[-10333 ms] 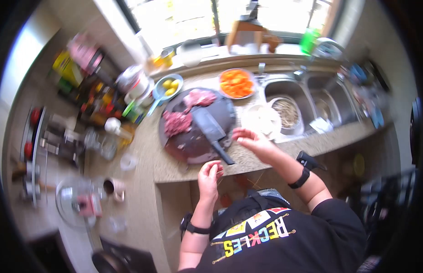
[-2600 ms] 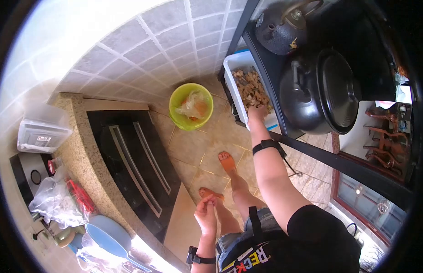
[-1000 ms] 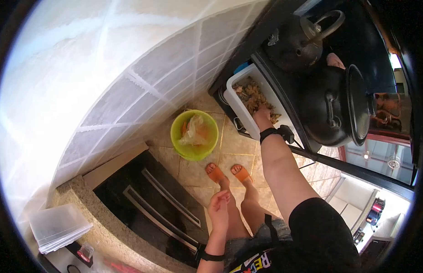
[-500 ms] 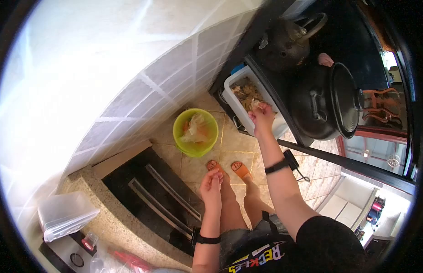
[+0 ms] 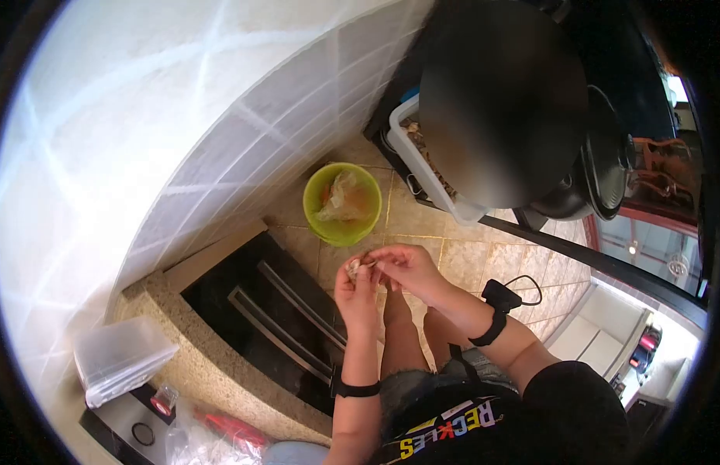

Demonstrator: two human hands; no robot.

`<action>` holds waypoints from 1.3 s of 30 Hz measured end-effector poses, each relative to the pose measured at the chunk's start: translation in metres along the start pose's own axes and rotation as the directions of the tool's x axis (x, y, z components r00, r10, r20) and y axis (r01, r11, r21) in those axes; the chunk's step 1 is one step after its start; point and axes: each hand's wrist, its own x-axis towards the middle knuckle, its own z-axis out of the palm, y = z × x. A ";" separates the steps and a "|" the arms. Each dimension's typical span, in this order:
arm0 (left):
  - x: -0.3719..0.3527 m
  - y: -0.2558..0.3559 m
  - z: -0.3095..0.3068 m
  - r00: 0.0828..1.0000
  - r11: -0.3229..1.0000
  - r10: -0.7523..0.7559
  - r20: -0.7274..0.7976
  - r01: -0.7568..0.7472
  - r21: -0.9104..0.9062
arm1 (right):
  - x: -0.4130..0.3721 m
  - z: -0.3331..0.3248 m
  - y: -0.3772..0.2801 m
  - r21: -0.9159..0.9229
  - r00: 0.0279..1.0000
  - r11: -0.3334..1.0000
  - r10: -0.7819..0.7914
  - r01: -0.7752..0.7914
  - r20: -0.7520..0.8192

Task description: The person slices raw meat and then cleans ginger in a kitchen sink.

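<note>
My left hand [image 5: 355,293] and my right hand [image 5: 409,268] meet in front of my legs, fingers closed around a small whitish-brown piece [image 5: 355,268]. Its kind is too small to make out. Just beyond them on the floor stands a yellow-green bucket [image 5: 312,221] with a crumpled clear plastic bag [image 5: 343,198] and something orange inside. Farther off to the right is a white plastic bin [image 5: 431,182] holding brown and pale bits [image 5: 416,138]. Much of that bin is hidden by a dark blurred patch.
On the right, a black lidded pot [image 5: 608,174] sits on a dark shelf. A dark cabinet front with long handles [image 5: 282,325] lies to my left below a speckled counter [image 5: 197,349]. A clear plastic container [image 5: 124,360] stands on that counter. Tiled wall [image 5: 236,147] rises behind.
My right hand has come away from the white bin and down to my left hand, and both now hold the small piece. A dark blurred patch now covers the upper right.
</note>
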 end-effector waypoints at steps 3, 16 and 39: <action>0.000 0.003 -0.003 0.994 1.000 -0.016 -0.104 0.013 -0.028 | 0.039 -0.031 0.023 -0.246 0.931 0.952 -0.247 0.182 -0.270; 0.008 -0.022 0.016 0.982 0.984 -0.178 -0.069 0.175 -0.038 | 0.267 -0.207 0.002 -0.521 0.688 0.754 -0.129 -0.400 -0.715; 0.014 -0.064 0.004 0.962 0.972 -0.228 -0.151 0.215 -0.098 | 0.298 -0.210 -0.002 -0.786 0.761 0.448 -0.291 -0.427 -0.579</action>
